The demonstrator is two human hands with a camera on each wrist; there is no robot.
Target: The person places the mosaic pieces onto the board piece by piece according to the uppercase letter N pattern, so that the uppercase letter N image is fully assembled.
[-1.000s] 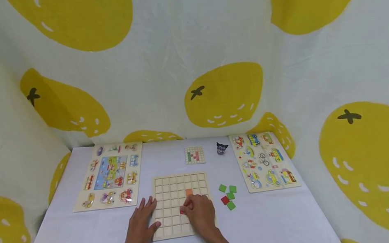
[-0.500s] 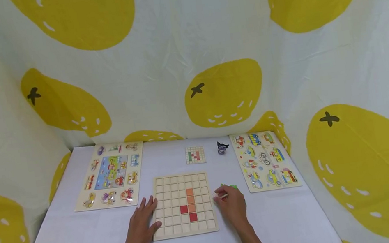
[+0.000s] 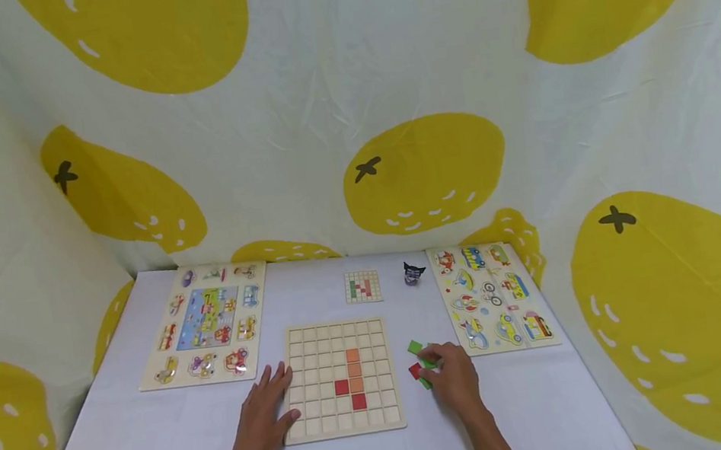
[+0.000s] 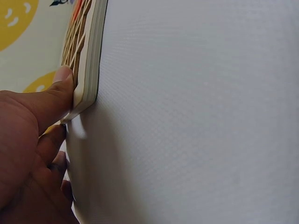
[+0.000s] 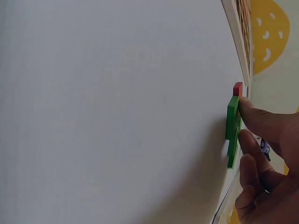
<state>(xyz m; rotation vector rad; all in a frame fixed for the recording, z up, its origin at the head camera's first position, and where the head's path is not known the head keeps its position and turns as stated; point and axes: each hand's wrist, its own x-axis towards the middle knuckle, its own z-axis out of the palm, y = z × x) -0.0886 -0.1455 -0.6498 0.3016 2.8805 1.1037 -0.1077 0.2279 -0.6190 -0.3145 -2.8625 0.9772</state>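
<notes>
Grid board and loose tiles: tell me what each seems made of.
Grid board: likely wood, matte and unpainted, from its pale tan colour. Loose tiles: perhaps painted wood, smooth, from their even red and green; plastic is possible.

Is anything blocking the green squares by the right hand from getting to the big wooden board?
Nothing tall that I can see. Between the green squares and the wooden board there's white tabletop, plus one low red square beside the greens that should be easy to lift over.
</notes>
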